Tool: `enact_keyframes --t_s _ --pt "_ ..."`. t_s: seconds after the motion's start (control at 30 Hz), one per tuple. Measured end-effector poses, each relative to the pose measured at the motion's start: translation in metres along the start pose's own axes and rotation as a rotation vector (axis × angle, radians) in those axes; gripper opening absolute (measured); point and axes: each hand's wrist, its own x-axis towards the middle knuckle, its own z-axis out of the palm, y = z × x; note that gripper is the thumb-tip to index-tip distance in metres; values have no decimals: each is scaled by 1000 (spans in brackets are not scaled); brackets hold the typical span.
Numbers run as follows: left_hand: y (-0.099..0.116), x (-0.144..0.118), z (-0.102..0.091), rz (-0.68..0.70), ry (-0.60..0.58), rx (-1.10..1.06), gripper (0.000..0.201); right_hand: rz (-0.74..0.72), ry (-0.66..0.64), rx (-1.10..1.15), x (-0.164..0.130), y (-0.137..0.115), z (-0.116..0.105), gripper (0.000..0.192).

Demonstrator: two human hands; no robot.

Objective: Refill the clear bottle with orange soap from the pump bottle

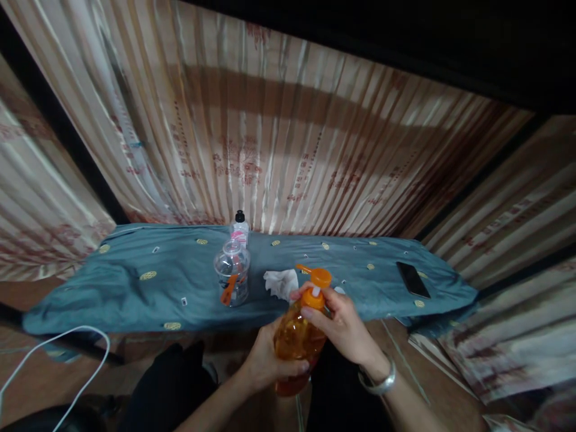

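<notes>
My left hand [265,362] grips the lower body of an orange liquid bottle [297,336], held tilted in front of me. At the bottle's neck, the fingers of my right hand [342,324] pinch the orange flip cap [317,282], whose lid stands open. A bracelet sits on my right wrist. Just beyond the bottle, a crumpled white tissue [281,283] lies on the blue-grey cloth [135,282] that covers the low table.
A clear plastic jar [232,281] holding an orange tool stands on the cloth, with a small black-capped bottle [240,228] behind it. A black phone [413,279] lies at the right. Striped curtains hang behind. A white cable [67,342] loops at lower left.
</notes>
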Motion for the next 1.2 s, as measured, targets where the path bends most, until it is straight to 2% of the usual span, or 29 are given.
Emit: enact_keyframes --t_s 0.07,0.13,0.23,0.3,0.37,0.5,0.57,0.67,0.73,0.8,0.9,0.97,1.03,1.1,1.2 --pt "4 -7 3 -21 -49 -48 64 -24 -164 109 4 -5 -4 27" --pt "4 -12 6 -28 -67 -84 63 -47 -235 170 7 -4 -8 35" --pt "-1 -14 7 -21 -32 -109 64 -37 -107 183 7 4 -10 51" --pt "-6 -14 6 -22 -15 -125 69 -2 -31 171 5 11 -10 55" --pt "-10 -13 5 -25 -7 -149 71 23 -50 171 2 15 -12 50" --pt "-16 -13 0 -31 30 -175 70 43 -192 250 -1 19 -12 38" --pt "-22 -13 -4 -37 60 -164 71 23 -150 226 -1 22 -7 45" --pt "-31 -12 -11 -27 129 -109 77 30 67 11 1 24 3 60" --pt "-35 -11 -15 -25 165 -61 80 81 176 -118 2 24 8 59" --pt "-35 -10 -17 -33 180 -24 81 108 178 -122 2 23 9 52" --pt "-32 -9 -19 -41 174 8 78 105 -18 55 3 25 2 43" --pt "-30 -9 -19 -32 170 15 77 90 -125 178 3 28 -2 47" --pt "-29 -8 -19 -23 167 21 77 62 -86 188 5 31 -3 55" --pt "-29 -8 -19 -16 167 28 77 39 42 70 6 32 -1 59" --pt "-29 -7 -21 -18 189 53 76 69 144 -73 8 29 4 53"
